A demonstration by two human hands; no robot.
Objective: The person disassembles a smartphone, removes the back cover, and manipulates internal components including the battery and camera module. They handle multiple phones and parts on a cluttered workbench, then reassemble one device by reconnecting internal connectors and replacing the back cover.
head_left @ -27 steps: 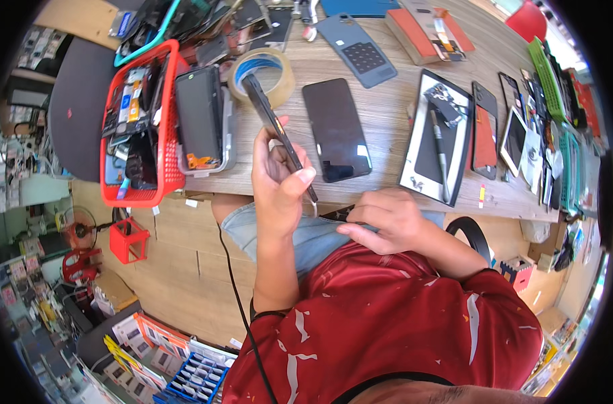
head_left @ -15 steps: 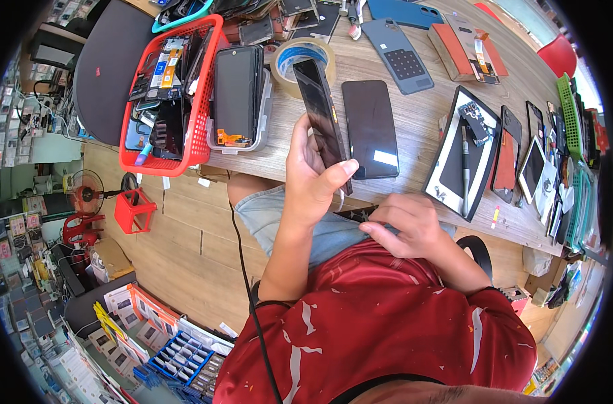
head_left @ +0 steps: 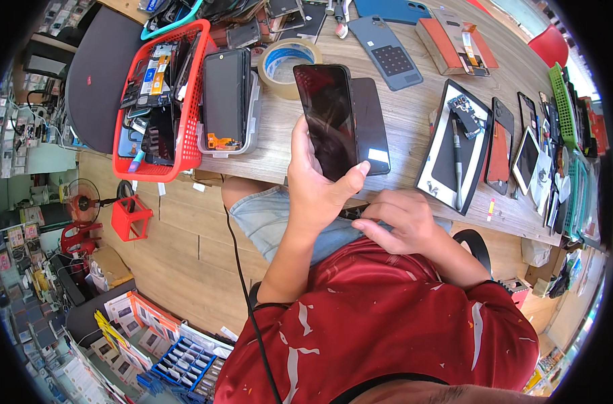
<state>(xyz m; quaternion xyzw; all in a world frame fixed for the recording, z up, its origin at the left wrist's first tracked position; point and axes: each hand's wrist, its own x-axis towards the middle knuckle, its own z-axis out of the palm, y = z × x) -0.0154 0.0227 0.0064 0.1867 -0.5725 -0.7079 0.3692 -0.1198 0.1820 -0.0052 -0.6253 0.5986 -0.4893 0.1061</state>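
My left hand (head_left: 323,188) is closed round the lower part of a dark smartphone (head_left: 325,121), thumb along its right edge. The phone stands raised over the table, its dark glossy screen facing me. Partly hidden behind it, a second black phone (head_left: 372,128) lies on the table with a bright reflection near its lower end. My right hand (head_left: 399,222) rests near the table's front edge, over my lap, with its fingers loosely curled. No object shows in it, and its fingertips are partly hidden.
At the left stand a red basket (head_left: 192,128) of phone parts and a clear box (head_left: 252,121) holding a phone. Behind is a tape roll (head_left: 289,67). A black-rimmed tray (head_left: 428,172) with a pen-like tool (head_left: 457,168) lies to the right. A black cable (head_left: 242,269) hangs at my left.
My left hand has turned the held phone, so its screen now faces me more fully and covers more of the phone behind. The right hand stays nearly in place.
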